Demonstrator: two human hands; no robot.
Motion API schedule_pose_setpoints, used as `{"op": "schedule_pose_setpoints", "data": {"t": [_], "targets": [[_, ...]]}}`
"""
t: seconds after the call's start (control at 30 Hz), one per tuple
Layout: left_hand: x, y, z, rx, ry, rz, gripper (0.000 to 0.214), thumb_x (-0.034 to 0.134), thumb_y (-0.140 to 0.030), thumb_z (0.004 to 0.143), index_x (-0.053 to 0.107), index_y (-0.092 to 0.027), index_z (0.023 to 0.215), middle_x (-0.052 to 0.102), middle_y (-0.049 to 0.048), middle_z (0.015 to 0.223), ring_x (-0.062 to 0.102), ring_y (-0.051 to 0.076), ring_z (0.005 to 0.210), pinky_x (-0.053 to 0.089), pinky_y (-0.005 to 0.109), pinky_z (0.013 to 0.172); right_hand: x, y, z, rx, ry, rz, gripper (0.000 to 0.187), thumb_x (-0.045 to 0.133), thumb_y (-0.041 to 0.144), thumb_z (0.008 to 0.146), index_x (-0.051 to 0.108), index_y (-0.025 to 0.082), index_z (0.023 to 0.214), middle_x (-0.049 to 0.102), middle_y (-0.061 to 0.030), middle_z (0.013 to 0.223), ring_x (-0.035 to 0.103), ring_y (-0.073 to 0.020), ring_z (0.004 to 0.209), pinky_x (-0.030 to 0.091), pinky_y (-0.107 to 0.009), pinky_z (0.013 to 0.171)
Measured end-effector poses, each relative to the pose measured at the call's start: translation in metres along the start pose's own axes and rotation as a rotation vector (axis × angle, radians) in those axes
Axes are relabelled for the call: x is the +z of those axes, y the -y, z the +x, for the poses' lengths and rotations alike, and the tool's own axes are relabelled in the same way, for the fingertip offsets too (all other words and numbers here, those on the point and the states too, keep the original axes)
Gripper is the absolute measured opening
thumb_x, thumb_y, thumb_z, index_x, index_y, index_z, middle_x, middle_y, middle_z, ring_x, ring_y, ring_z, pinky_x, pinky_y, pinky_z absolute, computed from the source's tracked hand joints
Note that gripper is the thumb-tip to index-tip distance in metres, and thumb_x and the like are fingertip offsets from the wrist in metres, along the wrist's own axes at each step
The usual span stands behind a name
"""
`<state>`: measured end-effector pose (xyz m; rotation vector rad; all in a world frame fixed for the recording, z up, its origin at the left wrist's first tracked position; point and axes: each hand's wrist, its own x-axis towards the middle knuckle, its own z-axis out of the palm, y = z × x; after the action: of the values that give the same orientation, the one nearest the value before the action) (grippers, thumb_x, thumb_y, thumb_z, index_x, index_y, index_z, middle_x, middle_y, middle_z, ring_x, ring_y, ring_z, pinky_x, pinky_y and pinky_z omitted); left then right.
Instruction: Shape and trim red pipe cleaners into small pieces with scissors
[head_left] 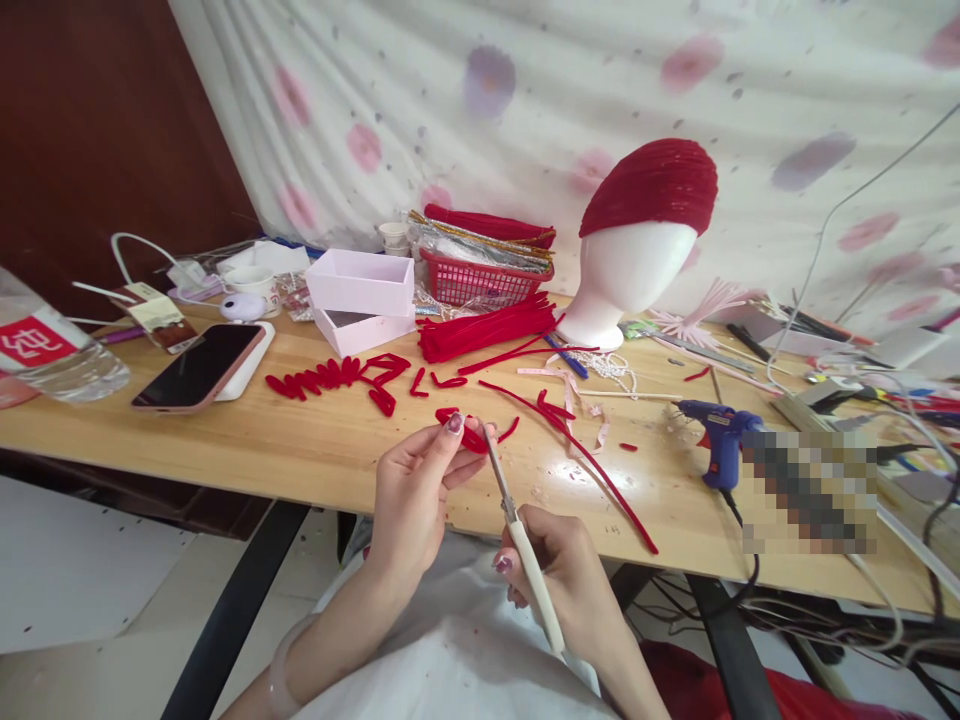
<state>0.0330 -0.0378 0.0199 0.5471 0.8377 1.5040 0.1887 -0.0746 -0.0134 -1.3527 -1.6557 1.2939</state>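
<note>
My left hand (416, 485) pinches a bent red pipe cleaner (474, 438) above the table's front edge. In my right hand (566, 560) is a pair of scissors with pale handles (534, 580). Their blades (498, 472) point up and touch or nearly touch the pipe cleaner; whether they are closed on it I cannot tell. Beyond my left hand lies a row of looped red pipe cleaner pieces (315, 378), with a few bent bits nearby. A long red pipe cleaner (600, 475) stretches across the table to the right.
Behind are a red pipe cleaner bundle (487, 328), lilac box (360, 285), red basket (480, 280) and white foam head (619, 270) with a red cover. A blue glue gun (721, 440) lies right; a phone (201, 368) and water bottle (60, 345) are left.
</note>
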Motion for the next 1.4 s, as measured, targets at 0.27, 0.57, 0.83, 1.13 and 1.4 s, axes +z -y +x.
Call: {"op": "schedule_pose_setpoints", "data": {"t": [0.27, 0.57, 0.83, 1.13, 1.4], "targets": [[-0.001, 0.002, 0.001, -0.019, 0.04, 0.009, 0.023, 0.08, -0.037, 0.074, 0.076, -0.015, 0.078, 0.079, 0.008, 0.083, 0.075, 0.02, 0.078, 0.059, 0.027, 0.074, -0.003, 0.002, 0.001, -0.06, 0.025, -0.046, 0.059, 0.059, 0.075, 0.076, 0.05, 0.018, 0.065, 0.045, 0.0026, 0.059, 0.037, -0.0126, 0.056, 0.027, -0.026, 0.051], [0.001, 0.001, 0.0, -0.035, 0.05, 0.02, 0.022, 0.08, -0.037, 0.074, 0.077, -0.015, 0.078, 0.079, 0.0085, 0.082, 0.075, 0.02, 0.078, 0.059, 0.026, 0.073, -0.002, 0.002, 0.001, -0.012, 0.019, -0.018, 0.058, 0.065, 0.074, 0.072, 0.047, 0.019, 0.063, 0.039, 0.0047, 0.055, 0.036, -0.0121, 0.052, 0.024, -0.026, 0.049], [-0.004, 0.0, 0.002, -0.017, 0.044, -0.003, 0.02, 0.08, -0.035, 0.074, 0.077, -0.016, 0.08, 0.079, 0.0066, 0.082, 0.076, 0.019, 0.082, 0.059, 0.025, 0.075, -0.004, -0.004, 0.003, -0.02, 0.013, 0.042, 0.054, 0.067, 0.069, 0.074, 0.046, 0.02, 0.064, 0.039, 0.0051, 0.057, 0.036, -0.011, 0.051, 0.026, -0.025, 0.048], [-0.007, -0.008, 0.006, 0.006, 0.068, -0.032, 0.019, 0.081, -0.033, 0.074, 0.076, -0.016, 0.08, 0.08, 0.0067, 0.083, 0.076, 0.019, 0.08, 0.06, 0.025, 0.072, -0.015, 0.01, -0.005, -0.06, 0.182, -0.03, 0.056, 0.055, 0.073, 0.08, 0.052, 0.018, 0.074, 0.05, 0.0013, 0.066, 0.044, -0.0139, 0.059, 0.035, -0.026, 0.055], [-0.012, -0.018, 0.007, -0.057, 0.161, 0.139, 0.022, 0.079, -0.034, 0.075, 0.077, -0.013, 0.083, 0.08, 0.0099, 0.083, 0.076, 0.021, 0.078, 0.061, 0.027, 0.07, -0.015, 0.014, -0.008, 0.024, 0.163, -0.303, 0.042, 0.07, 0.053, 0.079, 0.048, 0.019, 0.069, 0.045, 0.0044, 0.063, 0.036, -0.0126, 0.06, 0.027, -0.026, 0.054]]}}
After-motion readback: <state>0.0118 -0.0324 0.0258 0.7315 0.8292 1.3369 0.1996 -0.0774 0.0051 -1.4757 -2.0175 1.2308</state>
